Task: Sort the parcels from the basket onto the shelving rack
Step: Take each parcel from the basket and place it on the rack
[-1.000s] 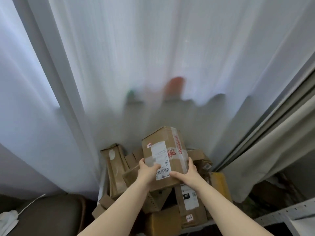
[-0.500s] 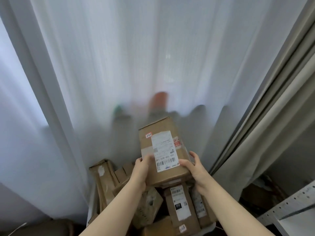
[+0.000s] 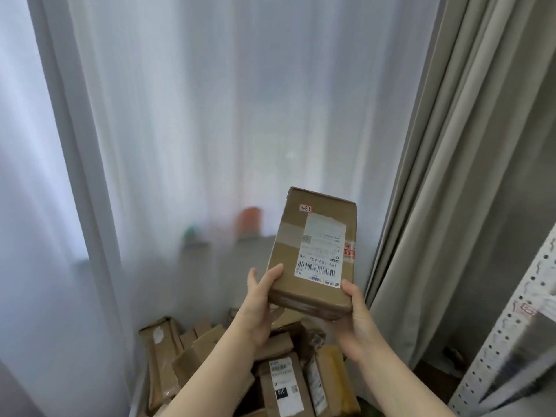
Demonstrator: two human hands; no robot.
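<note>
- My left grip (image 3: 258, 305) and right grip (image 3: 358, 323) were each clamped on a lower corner of the parcel (image 3: 313, 254), steadying it from both sides.
- I held that parcel raised with its label (image 3: 322, 251) facing me, probably to read where it belonged.
- Beneath it the other parcels (image 3: 279, 383) lay heaped, not yet sorted.
- The shelving rack (image 3: 508, 350) stood to my right, apart from the parcel.
- A sheer curtain (image 3: 210, 115) hung behind.
</note>
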